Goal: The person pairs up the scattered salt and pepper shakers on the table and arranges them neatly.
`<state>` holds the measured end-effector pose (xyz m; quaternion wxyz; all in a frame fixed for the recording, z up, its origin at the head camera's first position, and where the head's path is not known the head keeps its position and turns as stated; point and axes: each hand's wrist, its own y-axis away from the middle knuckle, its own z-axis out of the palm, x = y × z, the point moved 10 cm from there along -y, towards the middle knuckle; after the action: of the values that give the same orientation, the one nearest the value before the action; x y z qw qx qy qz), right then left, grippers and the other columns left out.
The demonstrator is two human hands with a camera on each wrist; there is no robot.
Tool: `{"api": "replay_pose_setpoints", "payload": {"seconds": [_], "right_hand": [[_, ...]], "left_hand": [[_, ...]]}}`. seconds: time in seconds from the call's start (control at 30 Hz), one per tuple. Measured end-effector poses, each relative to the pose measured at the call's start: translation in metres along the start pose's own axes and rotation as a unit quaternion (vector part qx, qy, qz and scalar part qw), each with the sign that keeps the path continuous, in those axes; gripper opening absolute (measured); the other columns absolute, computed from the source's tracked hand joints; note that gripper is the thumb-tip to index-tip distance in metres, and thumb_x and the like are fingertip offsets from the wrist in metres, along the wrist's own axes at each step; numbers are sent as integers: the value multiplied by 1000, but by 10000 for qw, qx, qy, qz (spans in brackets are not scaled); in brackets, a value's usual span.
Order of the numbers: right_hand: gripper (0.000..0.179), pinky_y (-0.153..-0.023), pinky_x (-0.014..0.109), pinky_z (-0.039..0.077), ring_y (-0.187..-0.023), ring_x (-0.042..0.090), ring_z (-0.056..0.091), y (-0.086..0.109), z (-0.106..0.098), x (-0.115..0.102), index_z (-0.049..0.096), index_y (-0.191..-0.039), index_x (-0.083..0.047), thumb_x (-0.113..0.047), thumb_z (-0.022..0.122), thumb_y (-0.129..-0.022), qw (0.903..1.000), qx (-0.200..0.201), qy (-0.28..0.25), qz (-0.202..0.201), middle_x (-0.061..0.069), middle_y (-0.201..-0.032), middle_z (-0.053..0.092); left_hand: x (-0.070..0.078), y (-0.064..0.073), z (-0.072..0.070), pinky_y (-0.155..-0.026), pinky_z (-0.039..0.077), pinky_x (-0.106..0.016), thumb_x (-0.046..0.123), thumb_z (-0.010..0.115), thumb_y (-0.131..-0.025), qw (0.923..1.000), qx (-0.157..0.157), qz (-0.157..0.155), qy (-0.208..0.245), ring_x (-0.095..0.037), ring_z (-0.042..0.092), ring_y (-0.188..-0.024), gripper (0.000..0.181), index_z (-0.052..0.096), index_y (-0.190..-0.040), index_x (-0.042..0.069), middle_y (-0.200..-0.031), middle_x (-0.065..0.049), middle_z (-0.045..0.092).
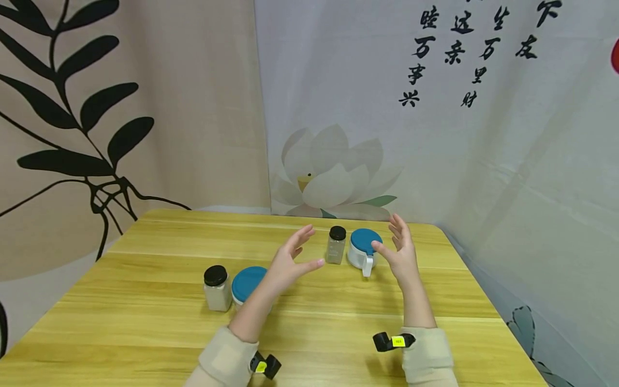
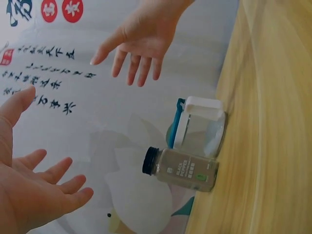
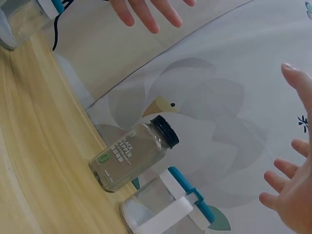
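My left hand (image 1: 285, 267) hovers over the table with thumb and fingers spread, holding nothing. To its right, my right hand (image 1: 402, 259) is raised in the same way, its thumb overlapping the view of a clear jar (image 1: 359, 258) with a blue lid and white handle. Between the hands stands a black-capped glass bottle (image 1: 336, 250); in the right wrist view its label reads black pepper (image 3: 129, 156). Left of my left hand are a black-capped bottle of pale contents (image 1: 218, 296) and another blue-lidded jar (image 1: 249, 281), partly hidden by my left forearm.
The wooden table (image 1: 145, 328) ends at a back edge against a hanging cloth (image 1: 333, 97) with writing and a lotus. A beige curtain (image 1: 203, 107) with dark leaves hangs at the left. Each wrist wears a small black camera.
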<state>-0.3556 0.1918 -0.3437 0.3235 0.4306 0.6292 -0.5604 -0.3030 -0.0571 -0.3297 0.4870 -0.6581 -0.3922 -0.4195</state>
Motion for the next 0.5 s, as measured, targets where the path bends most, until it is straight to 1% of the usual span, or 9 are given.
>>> {"api": "replay_pose_setpoints", "payload": {"seconds": [0.17,0.23,0.3,0.33,0.47,0.5], "right_hand": [[79,-112,46,17,-138,27,26,0,-2,6,23,-151,-8,-7,69,-87,10000,86,43,-1,10,-150,29],[79,-112,46,16,-138,27,25,0,-2,8,22,-151,-7,-8,69,-87,10000,92,18,12,10,-150,29],[80,-112,47,16,-139,29,24,2,-1,3,21,-151,-5,-8,69,-87,9999,69,-10,88,12,-150,28],[80,-112,47,16,-139,31,23,4,0,-1,21,-151,-5,-8,69,-88,9999,61,-19,109,14,-150,27],[80,-112,50,16,-139,35,21,9,3,-13,19,-151,-2,-7,68,-88,9997,49,5,227,18,-150,25],[80,-111,51,15,-139,36,21,9,3,-12,19,-151,-2,-7,68,-88,9997,56,2,226,19,-150,24]], "left_hand": [[20,4,4,-109,23,-51,4,73,-83,10000,-7,32,-9,-32,31,-136,74,34,-146,1,-146,-16,39],[21,4,5,-109,23,-51,5,73,-83,10000,30,54,-37,-32,31,-136,74,35,-146,1,-146,-16,40],[21,4,5,-109,22,-52,5,74,-83,9999,78,78,-55,-33,31,-136,73,35,-145,0,-145,-17,41],[20,3,5,-109,22,-53,5,74,-83,9999,103,89,-81,-34,31,-136,73,36,-145,0,-145,-17,41],[-4,-7,6,-109,21,-53,8,76,-82,9997,193,83,-123,-31,30,-137,76,36,-146,5,-146,-14,40],[-11,-9,6,-109,21,-53,9,77,-81,9996,216,79,-137,-30,30,-137,77,36,-147,7,-146,-14,40]]}}
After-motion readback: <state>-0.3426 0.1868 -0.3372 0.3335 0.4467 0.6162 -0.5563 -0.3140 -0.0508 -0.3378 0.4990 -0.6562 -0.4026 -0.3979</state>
